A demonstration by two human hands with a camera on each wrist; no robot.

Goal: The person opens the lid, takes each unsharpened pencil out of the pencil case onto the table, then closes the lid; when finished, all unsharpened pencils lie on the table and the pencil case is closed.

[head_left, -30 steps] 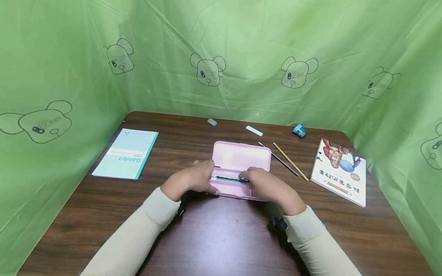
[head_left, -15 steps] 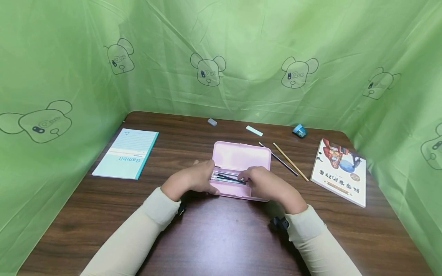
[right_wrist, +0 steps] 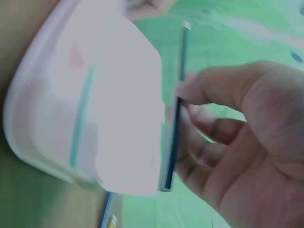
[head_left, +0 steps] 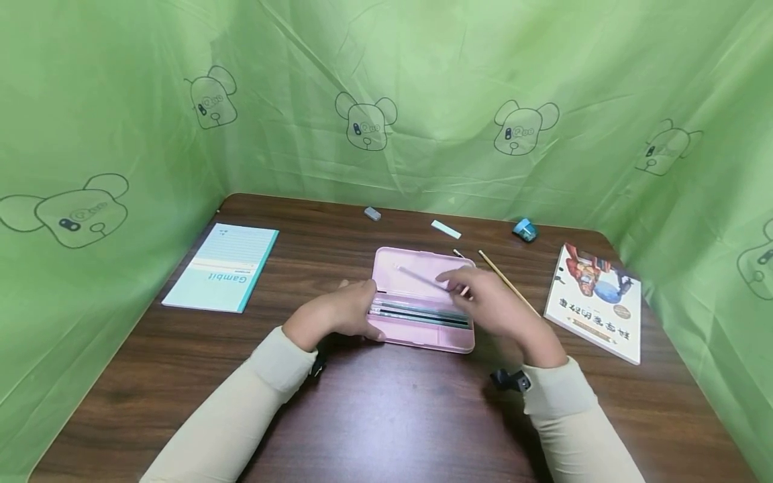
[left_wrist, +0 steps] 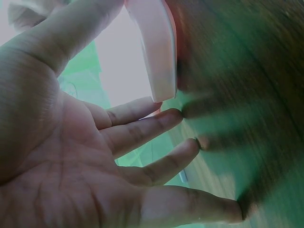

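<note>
A pink pencil case (head_left: 403, 332) lies with its lid up on the brown table. Several pencils (head_left: 419, 315) lie side by side in its long compartment. My left hand (head_left: 345, 310) rests against the case's left end, thumb toward the near side; in the left wrist view its fingers (left_wrist: 147, 128) are straight and spread, tips down by the tabletop. Over the right part of the lid, my right hand (head_left: 492, 300) pinches a pencil (right_wrist: 175, 128) between thumb and fingers. That pencil is dark, and it slants up to the left in front of the lid.
Right of the case lie a yellow pencil (head_left: 504, 276) and a dark pencil (head_left: 457, 253), mostly hidden by my hand. Behind are an eraser (head_left: 372, 213), a pale strip (head_left: 445, 229) and a blue sharpener (head_left: 525, 230). A notebook (head_left: 220, 268) lies left, a picture-covered book (head_left: 594, 302) right.
My right hand has come up out of the case and moved right, now with a pencil in its fingers. The remaining pencils lie straighter in the compartment. My left hand stays put.
</note>
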